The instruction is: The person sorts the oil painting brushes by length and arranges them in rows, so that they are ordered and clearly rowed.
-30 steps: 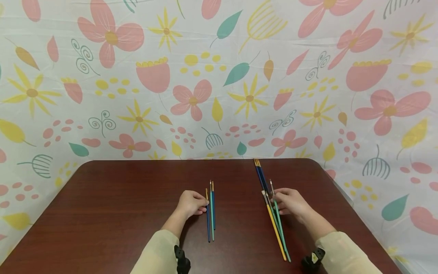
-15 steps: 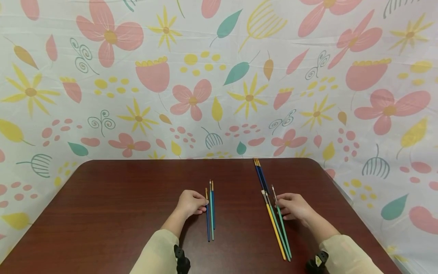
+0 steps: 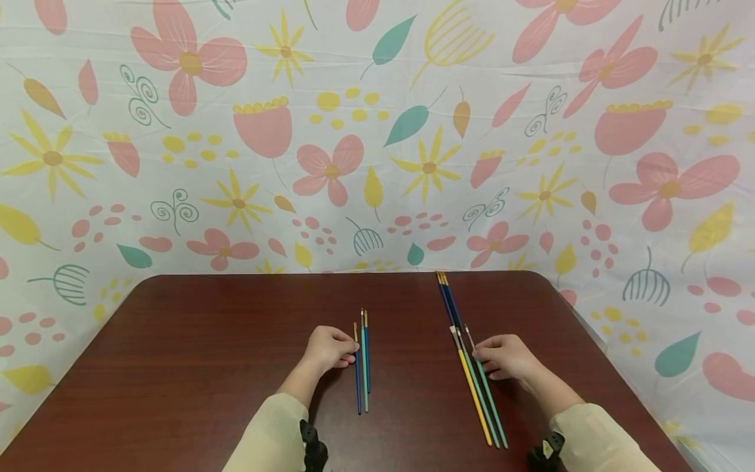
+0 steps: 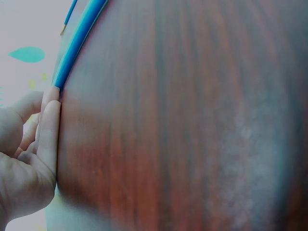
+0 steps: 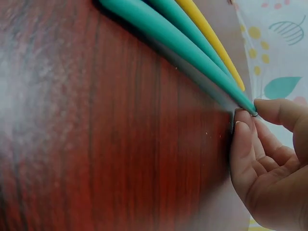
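In the head view my left hand [image 3: 331, 346] pinches a blue paintbrush [image 3: 358, 387] near its metal collar. Beside that brush lie a teal paintbrush [image 3: 365, 377] and another blue paintbrush [image 3: 368, 360], bristles pointing away from me. My right hand [image 3: 504, 357] holds a green paintbrush [image 3: 494, 406] between thumb and fingers near its collar. Just left of it, a second green paintbrush [image 3: 480, 383] and a yellow paintbrush [image 3: 474, 388] run roughly parallel. The right wrist view shows the thumb and fingertips at the held green brush [image 5: 192, 60]; the left wrist view shows a blue handle [image 4: 79, 45] leaving the fingers.
Several dark blue paintbrushes [image 3: 449, 305] lie at the back right, reaching the far edge of the brown table [image 3: 206, 367]. Behind the table hangs a flowered cloth [image 3: 330, 131]. Bare tabletop separates the two brush groups.
My right hand has shifted slightly right and nearer, with the green brush. That brush has come apart from the second green one and now lines up beside it. The left hand stays put.
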The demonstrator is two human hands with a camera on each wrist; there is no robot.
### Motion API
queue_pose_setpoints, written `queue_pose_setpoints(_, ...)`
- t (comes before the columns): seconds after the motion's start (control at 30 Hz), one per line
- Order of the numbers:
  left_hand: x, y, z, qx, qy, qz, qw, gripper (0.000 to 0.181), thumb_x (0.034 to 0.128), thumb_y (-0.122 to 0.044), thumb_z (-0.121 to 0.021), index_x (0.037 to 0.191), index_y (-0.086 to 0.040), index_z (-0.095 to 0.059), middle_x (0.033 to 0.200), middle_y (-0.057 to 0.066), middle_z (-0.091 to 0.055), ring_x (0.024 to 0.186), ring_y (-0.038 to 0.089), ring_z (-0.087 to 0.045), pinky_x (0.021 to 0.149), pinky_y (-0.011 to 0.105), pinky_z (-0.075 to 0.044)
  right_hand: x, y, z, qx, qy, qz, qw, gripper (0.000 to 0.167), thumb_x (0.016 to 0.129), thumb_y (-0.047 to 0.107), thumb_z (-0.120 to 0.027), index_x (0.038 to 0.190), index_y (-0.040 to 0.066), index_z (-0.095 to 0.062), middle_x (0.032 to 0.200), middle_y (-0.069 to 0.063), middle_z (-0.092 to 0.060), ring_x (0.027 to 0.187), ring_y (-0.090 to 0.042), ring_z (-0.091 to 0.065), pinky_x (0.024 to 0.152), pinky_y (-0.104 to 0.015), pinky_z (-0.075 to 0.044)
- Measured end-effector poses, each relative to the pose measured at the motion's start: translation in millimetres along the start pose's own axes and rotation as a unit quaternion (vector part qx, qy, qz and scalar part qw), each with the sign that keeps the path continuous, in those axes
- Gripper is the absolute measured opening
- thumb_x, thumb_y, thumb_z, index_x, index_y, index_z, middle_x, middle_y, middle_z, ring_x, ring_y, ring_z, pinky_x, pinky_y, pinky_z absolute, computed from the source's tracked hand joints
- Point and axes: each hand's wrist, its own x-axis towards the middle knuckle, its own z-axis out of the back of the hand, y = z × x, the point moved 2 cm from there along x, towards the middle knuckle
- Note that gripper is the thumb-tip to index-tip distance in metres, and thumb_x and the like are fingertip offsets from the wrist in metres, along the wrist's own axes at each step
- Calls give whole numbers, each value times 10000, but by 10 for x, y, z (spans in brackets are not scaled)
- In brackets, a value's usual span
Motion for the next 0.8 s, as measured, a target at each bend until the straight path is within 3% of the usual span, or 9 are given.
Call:
queue_pose_setpoints(0.53, 18, 18, -7, -11, -22, 42, 10000, 142, 818, -55, -702, 922, 39, -673, 785, 115, -717, 542, 89, -648, 542, 250, -574, -49, 51, -47, -516, -301, -17, 9982, 280, 844, 151, -688, 1020, -66, -674, 876, -106, -697, 704, -185, -653, 601, -382, -578)
queue_pose_setpoints(0.8, 17, 16, -8, 3, -1, -19, 10000, 137, 816, -46, -698, 910, 50, -669, 747, 104, -711, 526, 84, -640, 527, 246, -570, -36, 13, -65, -511, -430, -157, 9976, 253, 853, 141, -672, 1023, -47, -676, 888, -100, -694, 705, -177, -651, 609, -371, -580)
